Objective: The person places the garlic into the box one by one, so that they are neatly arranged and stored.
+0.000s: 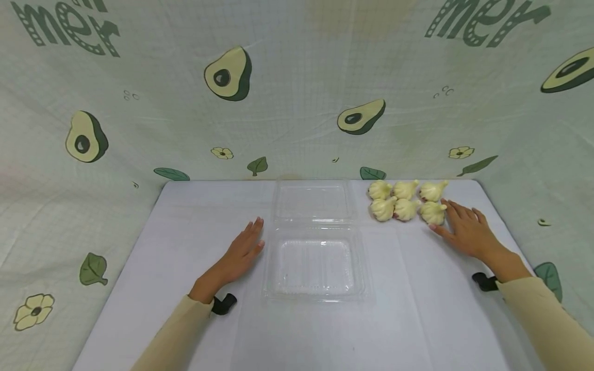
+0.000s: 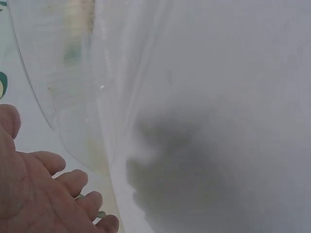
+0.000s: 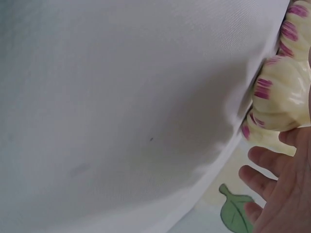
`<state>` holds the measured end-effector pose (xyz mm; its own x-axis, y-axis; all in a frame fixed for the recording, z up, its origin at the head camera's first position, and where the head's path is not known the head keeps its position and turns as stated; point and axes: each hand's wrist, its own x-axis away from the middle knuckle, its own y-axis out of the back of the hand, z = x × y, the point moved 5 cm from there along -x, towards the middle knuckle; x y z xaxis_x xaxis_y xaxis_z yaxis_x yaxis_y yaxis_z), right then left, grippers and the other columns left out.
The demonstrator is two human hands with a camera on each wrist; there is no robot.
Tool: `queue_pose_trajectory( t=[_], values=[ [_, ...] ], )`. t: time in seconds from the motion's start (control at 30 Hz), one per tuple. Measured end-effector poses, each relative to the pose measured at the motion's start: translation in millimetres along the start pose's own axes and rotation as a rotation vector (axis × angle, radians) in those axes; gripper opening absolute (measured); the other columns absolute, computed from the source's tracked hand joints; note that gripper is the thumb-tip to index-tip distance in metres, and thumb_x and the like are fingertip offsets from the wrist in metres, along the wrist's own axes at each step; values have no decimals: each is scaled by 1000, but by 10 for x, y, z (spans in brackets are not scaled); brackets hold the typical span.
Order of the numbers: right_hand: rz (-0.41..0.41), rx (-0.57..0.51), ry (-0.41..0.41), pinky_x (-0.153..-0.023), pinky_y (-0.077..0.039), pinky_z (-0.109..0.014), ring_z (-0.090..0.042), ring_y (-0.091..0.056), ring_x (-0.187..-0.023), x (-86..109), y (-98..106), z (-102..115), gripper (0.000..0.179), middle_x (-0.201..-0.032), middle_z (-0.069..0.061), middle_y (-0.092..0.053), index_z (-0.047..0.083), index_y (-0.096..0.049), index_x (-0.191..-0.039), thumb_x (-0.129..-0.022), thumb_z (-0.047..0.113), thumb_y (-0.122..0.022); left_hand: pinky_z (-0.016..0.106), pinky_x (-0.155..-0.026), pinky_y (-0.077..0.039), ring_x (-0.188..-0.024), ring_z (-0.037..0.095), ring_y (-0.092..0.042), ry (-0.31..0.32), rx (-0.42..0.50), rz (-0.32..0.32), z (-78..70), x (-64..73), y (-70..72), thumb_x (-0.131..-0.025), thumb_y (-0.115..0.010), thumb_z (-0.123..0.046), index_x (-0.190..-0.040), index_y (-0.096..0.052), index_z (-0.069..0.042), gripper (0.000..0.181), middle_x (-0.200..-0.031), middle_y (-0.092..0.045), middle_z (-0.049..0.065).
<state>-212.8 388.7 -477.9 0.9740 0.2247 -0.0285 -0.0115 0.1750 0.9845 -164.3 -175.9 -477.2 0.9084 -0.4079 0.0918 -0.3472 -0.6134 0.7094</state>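
Observation:
A clear plastic clamshell container (image 1: 316, 268) lies unfolded in the middle of the table, its lid (image 1: 313, 201) flat on the far side. To its left is my left hand (image 1: 238, 257), fingers extended, holding nothing; the left wrist view also shows that hand (image 2: 43, 194) beside the clear plastic. Several garlic bulbs (image 1: 382, 209) with purple streaks sit in two rows at the back right. My right hand (image 1: 468, 232) is at the nearest right bulb (image 1: 432, 213), thumb and fingers spread beside it. In the right wrist view a fingertip meets or nearly meets a bulb (image 3: 282, 94).
A white cloth covers the table (image 1: 390, 330). Behind and at both sides hangs a pale curtain (image 1: 287, 113) printed with avocados, leaves and flowers. Black straps with small mounts (image 1: 225, 304) are on both wrists.

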Motion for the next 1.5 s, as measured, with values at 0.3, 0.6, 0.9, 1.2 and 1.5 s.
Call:
queue_pose_trajectory(
  t=[0.3, 0.6, 0.9, 1.2, 1.5],
  values=[
    [-64, 30, 27, -107, -28, -74, -62, -44, -127, -27, 4, 11, 77, -146, -39, -44, -12, -40, -152, -107, 49, -59, 57, -130, -8, -162, 37, -4, 51, 193, 46, -32, 16, -103, -117, -36, -29, -170, -11, -4, 63, -176, -8, 18],
    [-68, 44, 22, -105, -31, -74, -61, -47, -125, -50, 27, 67, 75, -143, -40, -49, -12, -43, -151, -105, 43, -65, 56, -129, -17, -161, 35, -19, 100, 248, -33, -86, 17, -168, -115, -42, -19, -168, -25, -6, 57, -174, -23, 14],
    [-68, 63, 29, -104, -33, -74, -62, -50, -122, -60, 49, 117, 73, -138, -40, -53, -14, -45, -149, -104, 39, -69, 55, -119, -41, -146, 38, -49, 161, 378, -154, -154, 1, -162, -110, -51, -8, -160, -41, 2, 53, -161, -49, 17],
    [-85, 69, 49, -102, -36, -75, -61, -53, -118, -112, 47, 129, 73, -133, -39, -57, -13, -46, -149, -99, 30, -77, 33, -92, -59, -116, 30, -69, 240, 451, -191, -162, -15, -148, -103, -61, -3, -158, -46, 0, 57, -150, -60, 18],
    [-65, 73, 27, -103, -35, -75, -60, -53, -117, -148, 37, 154, 70, -131, -40, -58, -15, -47, -144, -96, 24, -79, 30, -78, -59, -86, 21, -70, 259, 475, -207, -191, -5, -109, -101, -66, 1, -157, -48, 1, 58, -139, -65, 20]
  ],
)
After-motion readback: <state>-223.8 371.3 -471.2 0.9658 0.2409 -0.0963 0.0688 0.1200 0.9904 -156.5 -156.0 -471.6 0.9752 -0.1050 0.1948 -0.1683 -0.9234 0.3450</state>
